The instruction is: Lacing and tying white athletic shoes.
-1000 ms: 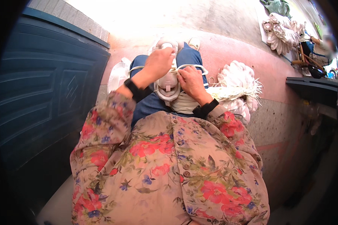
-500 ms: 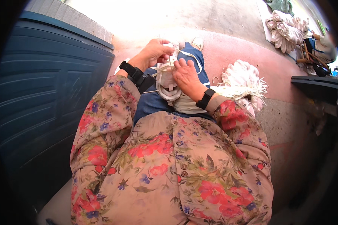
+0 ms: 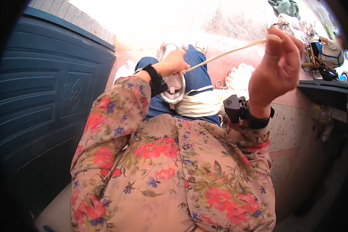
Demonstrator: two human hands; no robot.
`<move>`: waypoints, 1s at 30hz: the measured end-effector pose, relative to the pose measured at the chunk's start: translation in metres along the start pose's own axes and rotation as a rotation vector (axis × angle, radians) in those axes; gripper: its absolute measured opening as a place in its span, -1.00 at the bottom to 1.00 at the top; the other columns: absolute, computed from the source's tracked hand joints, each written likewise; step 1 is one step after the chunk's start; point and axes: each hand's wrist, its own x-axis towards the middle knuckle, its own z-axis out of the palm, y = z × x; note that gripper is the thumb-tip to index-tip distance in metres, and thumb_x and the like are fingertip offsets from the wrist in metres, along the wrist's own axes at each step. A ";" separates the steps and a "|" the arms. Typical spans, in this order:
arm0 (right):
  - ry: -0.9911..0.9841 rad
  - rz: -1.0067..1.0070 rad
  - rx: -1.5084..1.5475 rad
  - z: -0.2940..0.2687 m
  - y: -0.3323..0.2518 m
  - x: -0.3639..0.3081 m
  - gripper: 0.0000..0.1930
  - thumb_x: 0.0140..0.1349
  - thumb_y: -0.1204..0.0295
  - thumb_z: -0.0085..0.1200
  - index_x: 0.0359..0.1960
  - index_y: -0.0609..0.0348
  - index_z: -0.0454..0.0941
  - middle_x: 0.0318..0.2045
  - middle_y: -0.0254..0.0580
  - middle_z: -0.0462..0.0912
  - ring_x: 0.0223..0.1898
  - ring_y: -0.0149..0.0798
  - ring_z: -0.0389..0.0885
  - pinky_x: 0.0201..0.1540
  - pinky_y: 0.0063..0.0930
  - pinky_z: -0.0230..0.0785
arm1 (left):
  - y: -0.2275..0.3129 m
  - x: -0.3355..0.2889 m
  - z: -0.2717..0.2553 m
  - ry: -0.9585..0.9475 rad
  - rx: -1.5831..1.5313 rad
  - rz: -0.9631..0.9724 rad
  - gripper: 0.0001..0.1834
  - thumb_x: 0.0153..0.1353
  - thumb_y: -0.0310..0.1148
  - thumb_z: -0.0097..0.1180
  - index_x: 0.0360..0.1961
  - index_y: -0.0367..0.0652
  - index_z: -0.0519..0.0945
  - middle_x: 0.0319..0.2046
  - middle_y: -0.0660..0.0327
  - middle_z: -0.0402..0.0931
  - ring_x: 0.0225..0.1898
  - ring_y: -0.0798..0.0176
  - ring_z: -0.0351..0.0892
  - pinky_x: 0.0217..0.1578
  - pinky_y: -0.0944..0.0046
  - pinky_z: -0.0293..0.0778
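The right hand (image 3: 276, 65) is raised high, fingers pinched on the end of a pale cord (image 3: 228, 51), which runs taut down to the left hand (image 3: 176, 62). The left hand is closed on the cord's other end, low over the lap, just above a white looped bundle (image 3: 173, 91) resting on the jeans (image 3: 197, 77). The hands are well apart, each clamped on the cord. To pull it through cleanly, I judge the left hand should keep the bundle pinned so the loops do not slide, while the right draws in a straight line, evenly and without jerks, keeping the cord clear of the black wrist strap (image 3: 239, 110). Beyond the knees lies a pile of white cords (image 3: 239, 75) on the pink floor (image 3: 220, 38); a blue door (image 3: 46, 96) stands to the left.
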 end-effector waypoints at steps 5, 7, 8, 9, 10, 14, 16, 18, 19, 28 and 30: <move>-0.034 0.151 0.162 0.000 0.013 -0.011 -0.89 0.12 0.46 0.05 -0.36 0.25 0.52 -0.49 -0.30 0.51 -0.40 -0.44 0.44 -0.33 -0.64 0.31 | -0.065 0.011 -0.029 0.578 0.434 0.777 -0.76 0.09 -0.44 -0.11 -0.22 -0.30 0.47 -0.57 0.09 0.52 -0.68 0.21 0.49 -0.66 0.29 0.38; -0.201 0.763 0.667 -0.004 0.022 -0.025 -0.84 0.21 0.41 -0.07 -0.30 0.25 0.47 -0.50 -0.26 0.52 -0.39 -0.41 0.49 -0.27 -0.59 0.37 | -0.065 -0.013 -0.044 0.258 0.442 0.403 -0.78 0.11 -0.41 -0.11 -0.27 -0.31 0.48 -0.56 0.03 0.51 -0.68 0.21 0.49 -0.60 0.26 0.41; -0.356 0.853 0.787 -0.004 0.032 -0.036 -0.79 0.25 0.35 -0.15 -0.28 0.25 0.44 -0.53 -0.24 0.52 -0.47 -0.42 0.51 -0.34 -0.57 0.42 | -0.063 -0.026 -0.048 0.156 0.420 0.325 -0.77 0.14 -0.38 -0.13 -0.28 -0.29 0.49 -0.59 0.03 0.50 -0.71 0.18 0.47 -0.56 0.25 0.41; -0.495 0.977 0.860 0.000 0.029 -0.044 -0.78 0.25 0.33 -0.15 -0.30 0.24 0.45 -0.57 -0.29 0.51 -0.58 -0.48 0.48 -0.47 -0.64 0.41 | -0.063 -0.037 -0.051 0.165 0.418 0.320 -0.77 0.14 -0.38 -0.13 -0.28 -0.29 0.49 -0.59 0.03 0.50 -0.71 0.18 0.47 -0.56 0.25 0.41; -0.619 1.164 0.823 0.004 0.031 -0.060 -0.79 0.24 0.33 -0.11 -0.31 0.23 0.46 -0.59 -0.34 0.49 -0.64 -0.54 0.44 -0.58 -0.70 0.36 | -0.061 -0.043 -0.052 0.062 0.413 0.297 -0.76 0.14 -0.36 -0.11 -0.26 -0.28 0.49 -0.57 0.00 0.50 -0.69 0.17 0.47 -0.55 0.25 0.41; -1.162 1.357 0.600 0.038 0.020 -0.133 -0.78 0.19 0.36 -0.10 -0.49 0.25 0.46 -0.68 -0.37 0.46 -0.75 -0.55 0.39 -0.70 -0.72 0.24 | -0.088 -0.043 -0.049 0.257 0.841 0.676 -0.87 0.04 -0.41 -0.06 -0.41 -0.18 0.50 -0.61 0.07 0.47 -0.53 0.12 0.52 -0.58 0.28 0.43; -1.199 1.354 0.458 0.052 0.019 -0.167 -0.78 0.16 0.38 -0.08 -0.53 0.28 0.49 -0.72 -0.36 0.45 -0.74 -0.56 0.38 -0.70 -0.68 0.22 | -0.076 -0.059 -0.043 0.470 1.119 0.678 -0.96 -0.07 -0.46 -0.04 -0.61 -0.11 0.41 -0.69 0.18 0.38 -0.54 0.13 0.53 -0.60 0.29 0.45; -1.170 1.041 0.245 0.062 0.021 -0.195 -0.79 0.12 0.38 -0.10 -0.51 0.27 0.50 -0.70 -0.08 0.50 -0.67 -0.19 0.49 -0.55 -0.37 0.33 | -0.076 -0.069 -0.035 0.520 1.131 0.655 -0.96 -0.07 -0.46 -0.03 -0.61 -0.11 0.41 -0.70 0.19 0.38 -0.58 0.13 0.52 -0.62 0.29 0.44; -1.104 0.820 0.160 0.069 0.019 -0.201 -0.78 0.11 0.38 -0.12 -0.51 0.26 0.50 -0.67 0.03 0.51 -0.60 -0.05 0.52 -0.48 -0.26 0.35 | -0.078 -0.073 -0.033 0.568 1.145 0.633 -0.96 -0.07 -0.45 -0.02 -0.60 -0.12 0.41 -0.70 0.19 0.39 -0.63 0.14 0.51 -0.65 0.30 0.44; -1.218 0.379 -0.205 0.088 0.019 -0.217 -0.87 0.03 0.45 -0.11 -0.51 0.27 0.41 -0.61 0.06 0.52 -0.51 -0.01 0.55 -0.48 -0.22 0.38 | -0.101 -0.072 -0.013 0.750 0.888 0.383 -0.86 0.04 -0.47 -0.10 -0.33 -0.22 0.41 -0.74 0.08 0.45 -0.66 0.06 0.52 -0.65 0.18 0.44; -1.254 0.302 -0.215 0.088 0.019 -0.217 -0.87 0.02 0.45 -0.10 -0.52 0.28 0.40 -0.60 0.05 0.52 -0.52 -0.03 0.55 -0.51 -0.24 0.39 | -0.101 -0.070 -0.010 0.770 0.833 0.365 -0.86 0.06 -0.47 -0.11 -0.32 -0.23 0.40 -0.74 0.07 0.44 -0.66 0.04 0.52 -0.65 0.15 0.44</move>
